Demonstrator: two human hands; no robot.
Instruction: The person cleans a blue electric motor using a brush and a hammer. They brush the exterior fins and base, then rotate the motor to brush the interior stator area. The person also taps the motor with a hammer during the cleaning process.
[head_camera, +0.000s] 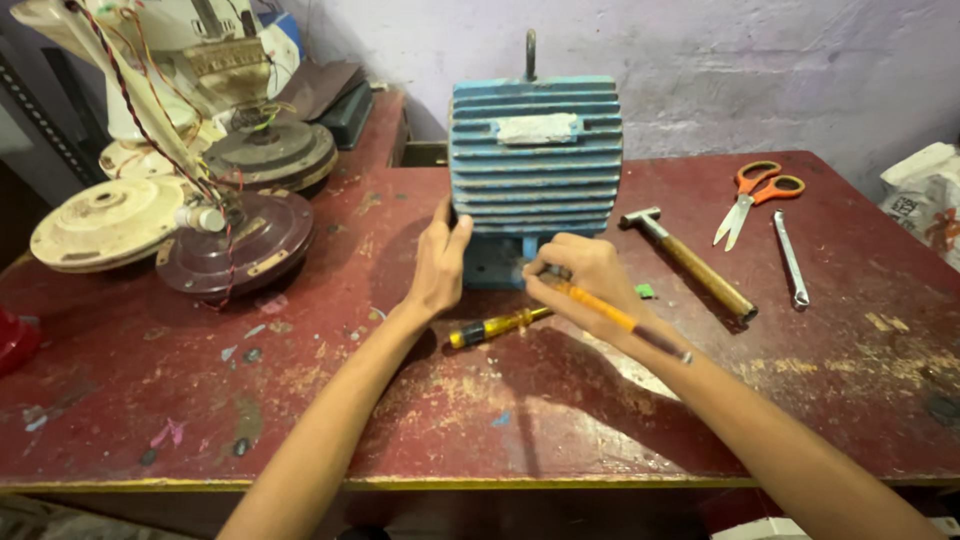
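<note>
Before your hands: one blue finned motor housing (535, 160). Right of your right hand: one hammer (688, 262), one pair of orange scissors (752, 196), one spanner (790, 258). You count two screwdrivers: one in your right hand (618, 319), one between your hands (497, 325).

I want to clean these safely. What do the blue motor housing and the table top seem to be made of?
The blue motor housing looks like cast metal under worn matte blue paint: it has stiff moulded ribs and a metal lifting ring on top. The table top has chipped dark-red paint with pale patches; the material beneath, wood or metal, cannot be told.
</note>
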